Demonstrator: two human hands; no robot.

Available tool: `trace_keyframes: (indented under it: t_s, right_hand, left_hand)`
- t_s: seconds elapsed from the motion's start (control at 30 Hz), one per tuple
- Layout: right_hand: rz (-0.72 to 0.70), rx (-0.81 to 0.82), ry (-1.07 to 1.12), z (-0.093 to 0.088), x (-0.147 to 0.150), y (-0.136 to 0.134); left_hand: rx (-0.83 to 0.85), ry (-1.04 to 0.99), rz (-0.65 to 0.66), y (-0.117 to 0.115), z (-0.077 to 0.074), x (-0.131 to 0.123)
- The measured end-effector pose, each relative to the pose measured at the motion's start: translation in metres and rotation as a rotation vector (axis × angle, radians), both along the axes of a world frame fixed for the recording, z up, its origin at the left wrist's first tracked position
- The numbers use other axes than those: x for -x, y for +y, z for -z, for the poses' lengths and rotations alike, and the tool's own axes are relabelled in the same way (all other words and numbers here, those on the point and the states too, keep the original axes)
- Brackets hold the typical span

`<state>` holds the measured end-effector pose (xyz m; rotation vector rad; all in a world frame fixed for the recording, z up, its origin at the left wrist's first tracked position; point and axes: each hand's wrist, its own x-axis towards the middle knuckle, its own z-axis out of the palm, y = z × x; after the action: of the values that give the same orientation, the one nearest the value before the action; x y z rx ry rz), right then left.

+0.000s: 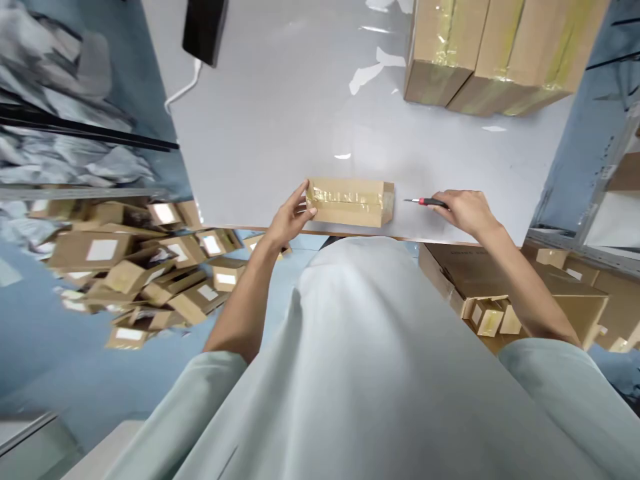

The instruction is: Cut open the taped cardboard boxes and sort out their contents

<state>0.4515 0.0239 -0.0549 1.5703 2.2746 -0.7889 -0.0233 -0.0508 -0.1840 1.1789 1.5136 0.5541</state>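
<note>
A small cardboard box (345,212) with clear yellowish tape along its top lies at the near edge of the white table (260,133). My left hand (290,217) grips its left end, thumb and fingers on opposite sides. To the right of the box, my right hand (463,207) is closed around the red and black handle of a craft knife (431,202). The knife's thin blade points left at the box's right end, with a small gap between them.
Taped cartons (500,60) stand at the back right of the table. A black device (205,30) with a white cable lies at the back left. Paper scraps (375,70) dot the tabletop. Small boxes (165,267) are heaped on the floor at left; a large open carton (465,273) stands below right.
</note>
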Motion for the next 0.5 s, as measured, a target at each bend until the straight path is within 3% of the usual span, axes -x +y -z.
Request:
trace_keyframes:
  t_s: [0.1,0.17,0.23,0.3,0.37,0.43,0.5]
  right_hand:
    - [0.415,0.038,0.362,0.046,0.010,-0.005]
    - [0.665,0.145,0.575,0.075,0.039,-0.013]
    - [0.821,0.260,0.722,0.093,0.078,-0.022]
    - [0.898,0.337,0.805,0.096,0.113,-0.030]
    - [0.923,0.356,0.840,0.087,0.139,-0.035]
    - [0.935,0.312,0.844,0.072,0.152,-0.038]
    - [0.953,0.220,0.834,0.056,0.153,-0.038]
  left_hand:
    - [0.012,0.033,-0.054,-0.002,0.001,0.026]
    - [0.021,0.072,-0.080,-0.001,0.003,0.039]
    - [0.036,0.108,-0.110,0.003,0.007,0.047]
    - [0.050,0.126,-0.164,0.008,0.012,0.048]
    - [0.048,0.122,-0.227,0.013,0.018,0.043]
    - [0.043,0.098,-0.259,0.019,0.024,0.033]
    - [0.035,0.049,-0.199,0.025,0.030,0.015]
